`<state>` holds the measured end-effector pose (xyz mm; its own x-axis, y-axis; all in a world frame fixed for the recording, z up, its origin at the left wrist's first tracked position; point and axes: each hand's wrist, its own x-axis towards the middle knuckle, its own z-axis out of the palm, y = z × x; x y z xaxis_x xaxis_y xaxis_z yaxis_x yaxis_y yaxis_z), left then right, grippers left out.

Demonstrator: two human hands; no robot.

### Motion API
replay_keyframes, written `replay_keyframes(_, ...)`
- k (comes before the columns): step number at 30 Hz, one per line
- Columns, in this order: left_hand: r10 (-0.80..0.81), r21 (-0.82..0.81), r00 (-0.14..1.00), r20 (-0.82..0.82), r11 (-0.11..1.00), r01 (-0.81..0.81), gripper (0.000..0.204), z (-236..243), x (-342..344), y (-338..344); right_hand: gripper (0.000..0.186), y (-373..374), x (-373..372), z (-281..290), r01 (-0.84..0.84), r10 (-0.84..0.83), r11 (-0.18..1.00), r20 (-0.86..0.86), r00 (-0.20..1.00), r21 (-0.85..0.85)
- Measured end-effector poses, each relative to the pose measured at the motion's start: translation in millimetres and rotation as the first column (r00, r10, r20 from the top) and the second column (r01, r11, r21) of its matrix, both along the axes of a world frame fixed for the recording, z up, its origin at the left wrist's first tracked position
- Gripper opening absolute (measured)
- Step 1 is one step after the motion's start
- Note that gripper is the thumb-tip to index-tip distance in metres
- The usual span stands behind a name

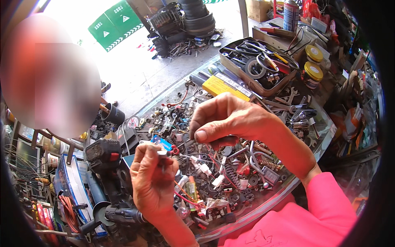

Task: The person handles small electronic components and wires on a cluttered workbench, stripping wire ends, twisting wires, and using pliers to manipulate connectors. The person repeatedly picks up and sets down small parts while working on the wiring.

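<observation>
Above the left part of a glass-topped table (257,201), my left hand (153,181) is closed, fingertips pinching a small white piece (163,153) that looks like a plastic connector. My right hand (228,121) hovers to the right of it and a little farther off, thumb and fingers drawn together. Something small and dark may be at its fingertips, but I cannot make it out. A gap separates the two hands. Beneath them lies a dense spread of loose parts: white connectors (218,181), coil springs (232,175), wires, nuts and bolts.
A yellow box (227,87) lies at the table's far side, beside a tray of tools (263,61). Yellow-lidded tins (313,71) stand at the right. A cordless drill (109,168) is close to my left hand. Stacked tyres (197,20) stand on the floor beyond.
</observation>
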<state>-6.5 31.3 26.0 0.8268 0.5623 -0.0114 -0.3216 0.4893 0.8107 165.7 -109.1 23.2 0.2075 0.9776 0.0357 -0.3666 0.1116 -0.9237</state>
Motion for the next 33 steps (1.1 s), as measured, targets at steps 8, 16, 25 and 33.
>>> replay_keyframes(8, -0.096, -0.044, 0.995, 0.032, 0.994, 0.097, 0.006, 5.0, 1.2, -3.3, 0.021, -8.7, -19.2, 13.8, 0.125, -0.143, 0.986, 0.184, 0.972, 0.110)
replay_keyframes(16, -0.081, -0.021, 0.997, -0.005, 0.996, 0.081, 0.008, 7.1, 0.0, -5.8, 0.020, -4.8, -21.3, 12.5, 0.182, -0.202, 0.977, 0.203, 0.958, 0.113)
replay_keyframes(25, -0.117, 0.095, 0.993, -0.027, 0.988, 0.119, 0.013, 3.7, -0.5, -4.4, 0.015, -5.0, -27.2, 11.1, 0.165, -0.189, 0.981, 0.292, 0.938, 0.105)
replay_keyframes(33, -0.064, -0.010, 0.997, 0.048, 0.998, 0.064, 0.022, 8.6, -1.9, -5.8, 0.027, -7.5, -23.2, 15.7, 0.135, -0.146, 0.989, 0.231, 0.962, 0.065)
